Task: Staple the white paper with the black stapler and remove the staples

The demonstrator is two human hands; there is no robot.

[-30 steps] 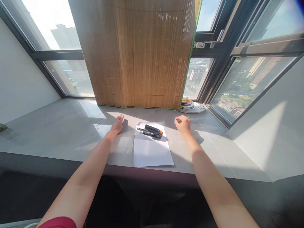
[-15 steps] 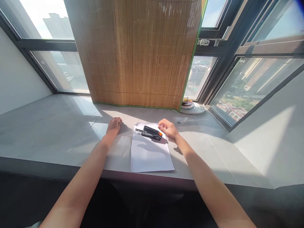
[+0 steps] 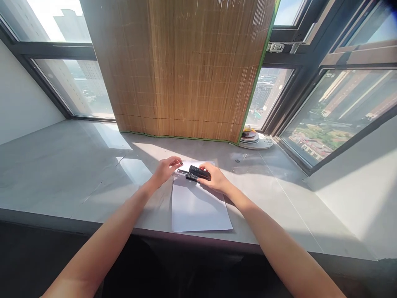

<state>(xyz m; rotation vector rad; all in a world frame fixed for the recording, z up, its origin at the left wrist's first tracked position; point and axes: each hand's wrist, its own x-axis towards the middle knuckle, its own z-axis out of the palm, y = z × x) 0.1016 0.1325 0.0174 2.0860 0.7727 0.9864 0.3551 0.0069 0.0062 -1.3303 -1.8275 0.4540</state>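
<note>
A black stapler [image 3: 198,171] lies opened out on a stack of white paper [image 3: 198,211], its narrow metal part pointing left. My right hand [image 3: 214,177] is closed around the stapler's right end, thumb on the near side and fingers over the far side, covering its orange piece. Just left of the stapler's tip, my left hand [image 3: 167,169] pinches a small dark piece that looks like a strip of staples; its details are too small to make out. The left fingertips are over the paper's far left corner.
Two small grey strips [image 3: 237,160] lie on the pale sill [image 3: 266,198] to the right. Stacked plates [image 3: 251,138] stand in the back right corner by the window. A bamboo blind [image 3: 182,74] hangs down to the sill's far side. The sill's front edge runs just below the paper.
My left hand has moved right, from the bare sill to beside the stapler's tip. My right hand has moved left from the paper's edge and taken hold of the stapler.
</note>
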